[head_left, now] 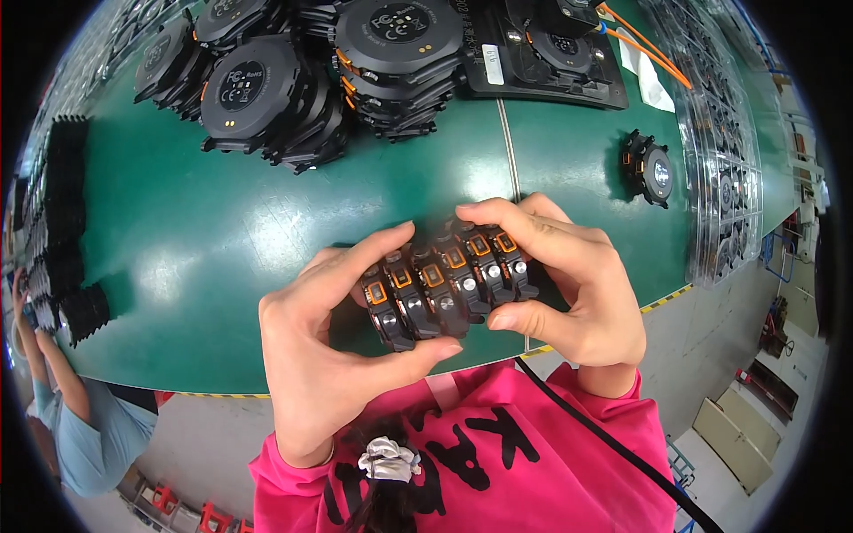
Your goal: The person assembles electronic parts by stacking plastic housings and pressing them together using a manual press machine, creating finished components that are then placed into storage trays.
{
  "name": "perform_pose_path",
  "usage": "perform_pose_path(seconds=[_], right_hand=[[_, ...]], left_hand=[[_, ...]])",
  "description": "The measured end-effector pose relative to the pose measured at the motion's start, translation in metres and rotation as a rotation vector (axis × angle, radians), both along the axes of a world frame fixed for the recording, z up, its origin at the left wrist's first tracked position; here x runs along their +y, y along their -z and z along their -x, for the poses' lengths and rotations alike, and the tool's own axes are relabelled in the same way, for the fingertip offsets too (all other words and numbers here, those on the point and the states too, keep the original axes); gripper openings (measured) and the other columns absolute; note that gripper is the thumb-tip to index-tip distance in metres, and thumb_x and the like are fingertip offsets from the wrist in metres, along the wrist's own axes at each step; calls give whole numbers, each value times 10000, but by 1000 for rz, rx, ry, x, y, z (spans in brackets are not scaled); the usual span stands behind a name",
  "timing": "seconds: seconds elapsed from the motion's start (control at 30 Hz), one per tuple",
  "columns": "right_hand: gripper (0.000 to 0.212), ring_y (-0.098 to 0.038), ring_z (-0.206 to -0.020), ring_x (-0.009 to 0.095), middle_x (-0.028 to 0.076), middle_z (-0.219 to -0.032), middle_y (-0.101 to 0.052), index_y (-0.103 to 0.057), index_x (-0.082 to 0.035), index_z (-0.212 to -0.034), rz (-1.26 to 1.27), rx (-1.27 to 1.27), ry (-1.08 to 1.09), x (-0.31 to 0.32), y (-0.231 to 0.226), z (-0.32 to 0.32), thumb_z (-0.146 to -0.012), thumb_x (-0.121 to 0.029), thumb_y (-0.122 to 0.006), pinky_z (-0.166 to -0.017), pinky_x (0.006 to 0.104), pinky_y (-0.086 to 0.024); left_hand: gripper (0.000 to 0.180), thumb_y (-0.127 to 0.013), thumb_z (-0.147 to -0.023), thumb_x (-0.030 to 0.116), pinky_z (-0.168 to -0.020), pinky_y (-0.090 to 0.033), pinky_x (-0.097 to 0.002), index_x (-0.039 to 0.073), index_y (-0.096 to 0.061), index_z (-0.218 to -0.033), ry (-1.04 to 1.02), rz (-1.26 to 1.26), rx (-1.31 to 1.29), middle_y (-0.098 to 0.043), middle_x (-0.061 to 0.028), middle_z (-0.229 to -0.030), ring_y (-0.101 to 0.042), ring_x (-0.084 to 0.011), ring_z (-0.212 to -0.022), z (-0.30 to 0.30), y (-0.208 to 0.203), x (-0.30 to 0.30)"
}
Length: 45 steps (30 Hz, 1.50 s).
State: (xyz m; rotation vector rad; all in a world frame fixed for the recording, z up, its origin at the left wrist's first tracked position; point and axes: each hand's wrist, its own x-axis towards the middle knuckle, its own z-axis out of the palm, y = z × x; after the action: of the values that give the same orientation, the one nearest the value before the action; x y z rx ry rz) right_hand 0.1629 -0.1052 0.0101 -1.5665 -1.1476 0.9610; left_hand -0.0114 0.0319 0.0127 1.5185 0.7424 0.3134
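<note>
Between my two hands is a row of several black watch cases [444,282], pressed face to back and lying on their sides. Orange-rimmed buttons and round silver ones line the edges turned up. My left hand [324,333] grips the left end, thumb along the near edge and a finger over the far edge. At the other end my right hand [577,284] closes in the same way, thumb near and fingers far. Parts of the cases are hidden by my fingers. A single watch case [649,169] stands on its edge beyond my right hand.
Stacks of watch cases [400,35] stand at the back of the green table [195,266]. A black fixture [551,53] with orange tubes is at back right. Clear plastic trays [724,191] hold cases on the right. Black stacked parts [62,204] and another person [93,426] are left.
</note>
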Motion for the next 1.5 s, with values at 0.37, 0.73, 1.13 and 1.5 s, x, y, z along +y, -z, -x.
perform_pose_path(seconds=[0.37,0.73,1.13,1.5], right_hand=[[666,-534,-853,247,113,-1083,-667,-585,-18,-1259,-58,-112,37,-2,1,8,-623,-37,-778,-803,348,-459],[423,-583,-791,239,117,-1140,-672,-666,-5,-1057,-286,-507,144,-22,19,31,-641,72,-696,-682,291,-502],[317,-584,-807,233,168,-1161,-655,-675,23,-1007,-357,-497,108,-25,26,30,-691,39,-689,-669,291,-525],[319,-588,-809,248,176,-1151,-656,-651,14,-1030,-369,-515,115,-26,27,31,-716,53,-692,-678,305,-534]], left_hand=[[614,-871,-527,106,-858,-495,-360,35,-682,-1107,133,-445,-91,-687,-111,-1023,-635,-267,-939,2,10,-2],[258,-739,-743,163,-674,-547,-338,107,-732,-995,186,-993,-247,-677,-55,-1004,-640,-257,-909,15,19,-19],[265,-720,-729,117,-634,-591,-299,148,-733,-992,192,-1022,-276,-648,-34,-987,-622,-251,-902,18,21,-24],[293,-675,-731,85,-651,-591,-279,167,-733,-1005,205,-1008,-260,-638,-17,-1020,-603,-232,-939,18,21,-24]])
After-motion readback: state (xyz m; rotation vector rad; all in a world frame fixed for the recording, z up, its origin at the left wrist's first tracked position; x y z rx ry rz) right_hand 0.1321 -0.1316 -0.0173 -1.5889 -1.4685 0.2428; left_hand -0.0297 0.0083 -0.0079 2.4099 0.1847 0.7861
